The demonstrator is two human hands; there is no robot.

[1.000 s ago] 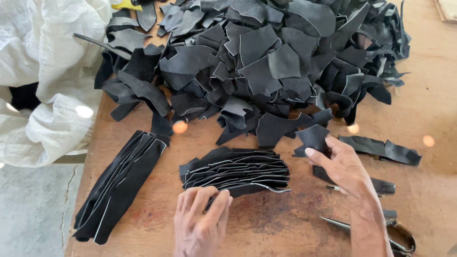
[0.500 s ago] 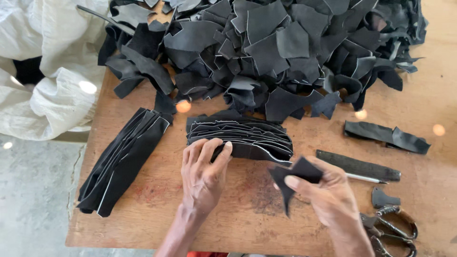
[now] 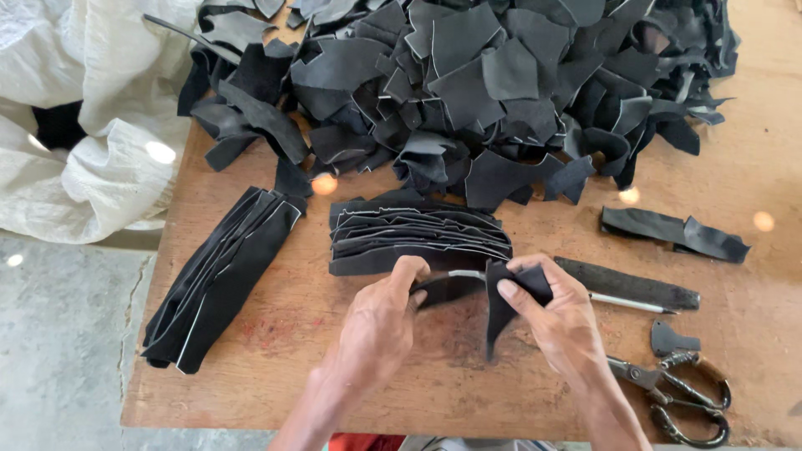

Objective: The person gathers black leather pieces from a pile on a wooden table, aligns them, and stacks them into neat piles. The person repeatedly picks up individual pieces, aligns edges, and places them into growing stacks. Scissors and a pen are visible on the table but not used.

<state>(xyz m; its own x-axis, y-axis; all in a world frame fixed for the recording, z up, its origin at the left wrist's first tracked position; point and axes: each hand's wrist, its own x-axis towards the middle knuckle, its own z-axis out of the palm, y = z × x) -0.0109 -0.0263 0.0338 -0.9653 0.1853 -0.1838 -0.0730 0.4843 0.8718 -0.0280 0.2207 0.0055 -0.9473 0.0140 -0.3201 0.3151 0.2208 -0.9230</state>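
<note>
Both hands, left hand and right hand, pinch one black leather piece over the wooden table (fingers closed on it), before the big scrap heap, the sorted stack and the scissors.

One package only: a crumpled white woven sack off the table's left edge.

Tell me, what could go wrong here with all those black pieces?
The stack lies right beside the left hand; a nudge might fan it out. The scissors lie close to the right hand, so a careless reach could catch them. The big heap may slide onto the stack.
</note>
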